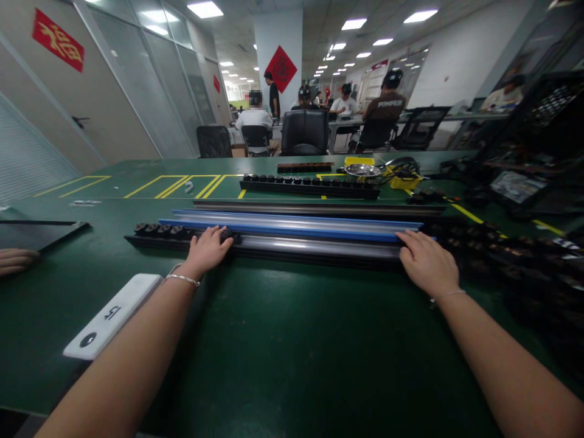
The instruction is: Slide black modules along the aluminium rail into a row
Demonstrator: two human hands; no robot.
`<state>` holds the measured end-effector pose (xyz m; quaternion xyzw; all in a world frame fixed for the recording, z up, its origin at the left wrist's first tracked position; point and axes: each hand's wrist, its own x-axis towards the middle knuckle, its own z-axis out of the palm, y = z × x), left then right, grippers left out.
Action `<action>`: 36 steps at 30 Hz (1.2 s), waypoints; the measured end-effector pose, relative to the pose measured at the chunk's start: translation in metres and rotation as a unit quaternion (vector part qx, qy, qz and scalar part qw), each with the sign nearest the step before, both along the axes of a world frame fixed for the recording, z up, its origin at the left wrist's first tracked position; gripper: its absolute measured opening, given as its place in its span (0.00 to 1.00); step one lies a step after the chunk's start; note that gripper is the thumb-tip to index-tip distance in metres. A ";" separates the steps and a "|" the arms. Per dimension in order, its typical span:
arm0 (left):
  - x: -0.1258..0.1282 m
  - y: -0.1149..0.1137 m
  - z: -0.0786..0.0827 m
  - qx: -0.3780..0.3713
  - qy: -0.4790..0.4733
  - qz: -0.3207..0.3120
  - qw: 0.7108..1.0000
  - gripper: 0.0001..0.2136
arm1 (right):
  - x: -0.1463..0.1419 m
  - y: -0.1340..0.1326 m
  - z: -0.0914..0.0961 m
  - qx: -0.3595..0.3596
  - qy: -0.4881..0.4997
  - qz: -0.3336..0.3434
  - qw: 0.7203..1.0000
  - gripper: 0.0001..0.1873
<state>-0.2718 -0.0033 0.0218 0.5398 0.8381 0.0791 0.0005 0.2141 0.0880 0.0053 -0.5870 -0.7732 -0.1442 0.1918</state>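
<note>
A long black channel lies across the table in front of me, with several dark round-topped pieces standing in its left part. A shiny silver length fills much of the rest. My left hand rests on the channel beside a small black piece, fingers stretched out, thumb apart. At the right end, my right hand lies over the channel with fingers extended, their tips by the blue edge of a blue-edged strip just behind. The undersides of my fingers are hidden.
Behind lie a thin dark rail and a black rail with round pieces. Dark parts crowd the right. A white box sits near my left forearm. Another person's hand is at the left edge, by a grey tray.
</note>
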 end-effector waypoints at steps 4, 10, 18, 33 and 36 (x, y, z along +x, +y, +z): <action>0.014 0.003 -0.001 0.057 -0.026 0.043 0.997 0.28 | 0.000 0.000 0.000 0.005 -0.002 0.000 1.000 0.25; 0.035 0.003 -0.010 0.146 -0.039 0.107 0.983 0.29 | 0.001 0.000 -0.001 0.002 -0.003 0.001 1.000 0.25; 0.035 0.002 -0.013 0.146 -0.017 0.089 0.985 0.26 | 0.002 0.001 -0.001 0.009 -0.008 0.005 1.000 0.24; 0.044 0.002 -0.014 0.142 -0.005 0.091 0.986 0.31 | 0.000 -0.002 0.003 -0.008 0.000 0.000 1.000 0.25; 0.042 0.003 -0.015 0.155 -0.010 0.095 0.983 0.34 | 0.001 -0.001 0.002 -0.007 -0.001 0.001 1.000 0.25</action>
